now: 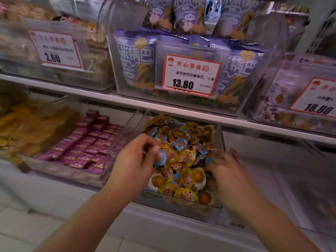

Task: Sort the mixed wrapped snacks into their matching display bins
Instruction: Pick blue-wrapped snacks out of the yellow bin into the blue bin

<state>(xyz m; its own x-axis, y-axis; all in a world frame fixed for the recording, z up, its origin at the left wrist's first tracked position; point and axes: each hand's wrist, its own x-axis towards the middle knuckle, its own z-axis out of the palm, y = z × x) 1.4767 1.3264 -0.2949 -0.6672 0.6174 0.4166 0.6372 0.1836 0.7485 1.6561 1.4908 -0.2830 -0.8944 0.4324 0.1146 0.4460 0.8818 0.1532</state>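
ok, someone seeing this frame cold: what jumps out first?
Probably the two bare hands low in the middle, in a clear bin heaped with yellow and blue wrapped snacks: the left hand pinches a blue-wrapped one, the right hand is motion-blurred at the bin's right side. Next, the red-bordered 13.80 price tag on the purple-bag bin above, and the magenta packets to the left.

**Soft store light, blurred edges**

Even, dim-ish overhead light with faint shadows. The white-and-orange price card marked 13.80 (190,75) is sharpest. The right hand (229,171) is motion-smeared. Clear plastic bin fronts (261,73) carry hazy glare. Shelves bow and blur toward the edges.
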